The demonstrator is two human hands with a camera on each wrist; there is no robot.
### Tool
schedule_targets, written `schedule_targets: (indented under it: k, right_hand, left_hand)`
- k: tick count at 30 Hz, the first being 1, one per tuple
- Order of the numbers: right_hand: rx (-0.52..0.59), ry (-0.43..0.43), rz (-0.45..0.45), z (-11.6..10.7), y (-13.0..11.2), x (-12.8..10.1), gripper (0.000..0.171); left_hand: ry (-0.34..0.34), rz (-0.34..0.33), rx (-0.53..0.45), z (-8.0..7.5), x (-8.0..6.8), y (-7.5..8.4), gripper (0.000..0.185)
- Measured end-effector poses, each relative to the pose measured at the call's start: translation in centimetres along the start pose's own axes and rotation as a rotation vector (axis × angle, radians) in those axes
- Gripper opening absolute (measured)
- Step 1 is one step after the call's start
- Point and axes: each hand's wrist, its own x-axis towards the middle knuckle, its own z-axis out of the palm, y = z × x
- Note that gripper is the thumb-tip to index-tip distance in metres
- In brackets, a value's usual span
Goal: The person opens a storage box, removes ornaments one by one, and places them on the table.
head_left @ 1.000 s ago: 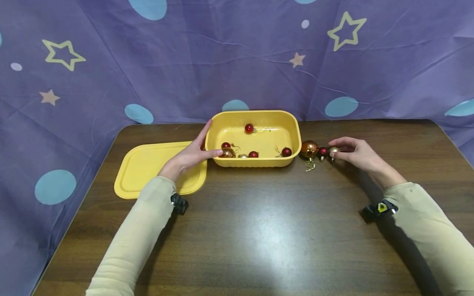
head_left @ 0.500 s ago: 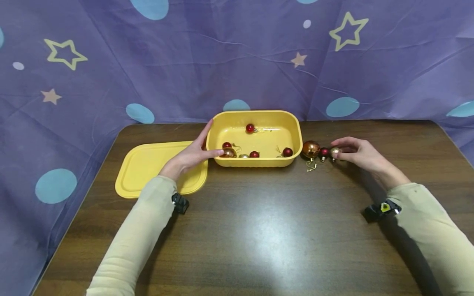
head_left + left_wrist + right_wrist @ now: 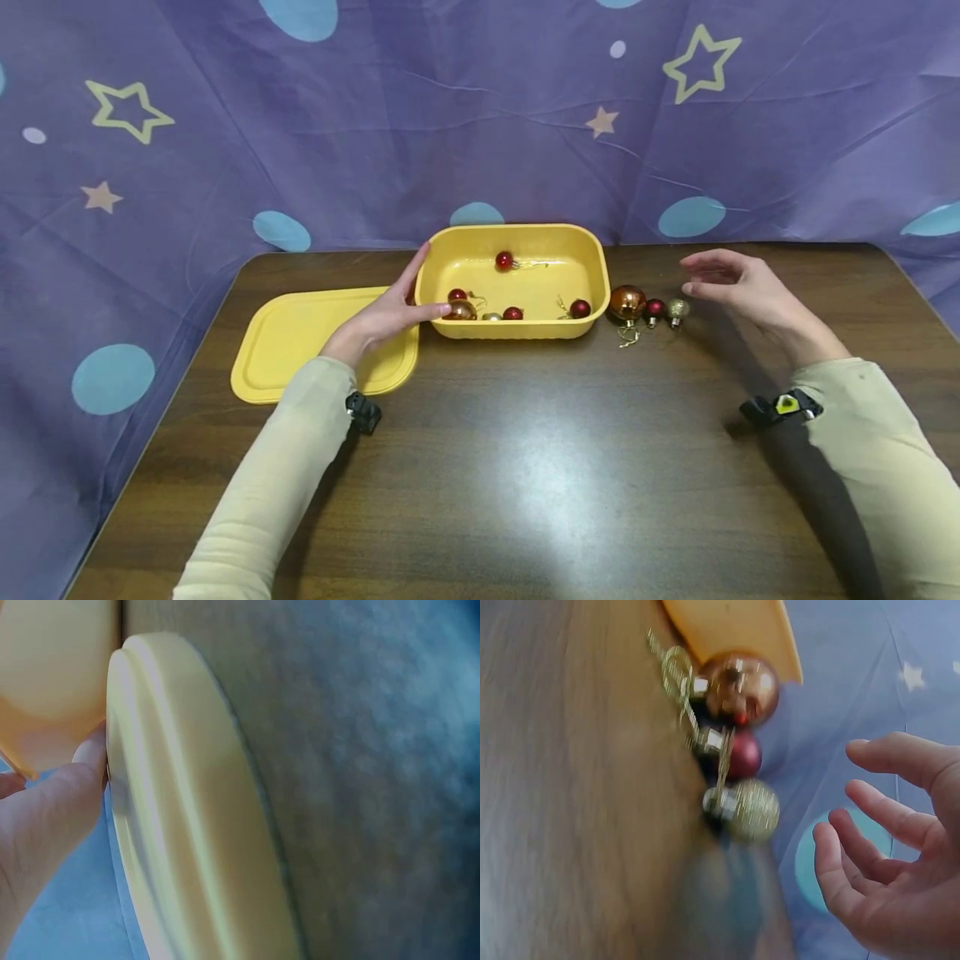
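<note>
My left hand (image 3: 382, 317) holds the left end of a yellow plastic container (image 3: 517, 329), its thumb over the near rim and its fingers along the outer left side. Inside lie several small red baubles, one of them a red bauble (image 3: 504, 261) near the back, plus a copper bauble (image 3: 461, 311) and a partly hidden gold one. To the container's right, a large copper bauble (image 3: 627, 302), a dark red bauble (image 3: 655, 308) and a glittery gold bauble (image 3: 678, 309) sit in a row. Just above and right of the gold bauble, my right hand (image 3: 738, 287) hovers with loosely bent fingers, holding nothing.
A yellow lid (image 3: 281, 346) lies flat on the wooden table (image 3: 517, 467), left of the container and partly under my left forearm. Behind the table's back edge hangs a purple cloth (image 3: 420, 125) with stars and dots. Each wrist wears a small black camera.
My right hand has let go of the gold bauble and lifted up and away to the right. The gold bauble stays beside the dark red one. My left hand has not moved.
</note>
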Motion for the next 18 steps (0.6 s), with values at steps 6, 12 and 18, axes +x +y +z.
schedule_targets:
  k: [6,12,18]
  right_hand:
    - [-0.034,-0.026,-0.046,2.1,-2.3,0.3,0.039]
    - [0.013,-0.067,-0.084,4.4,-4.4,0.6,0.039]
    - [0.012,-0.137,-0.159,5.9,-5.6,1.1,0.037]
  left_hand:
    - [-0.007,0.007,-0.025,0.0,0.0,-0.1,0.1]
    - [-0.007,0.008,-0.054,0.0,0.0,-0.1,0.1]
    - [-0.006,0.02,-0.062,-0.1,0.1,-0.3,0.101]
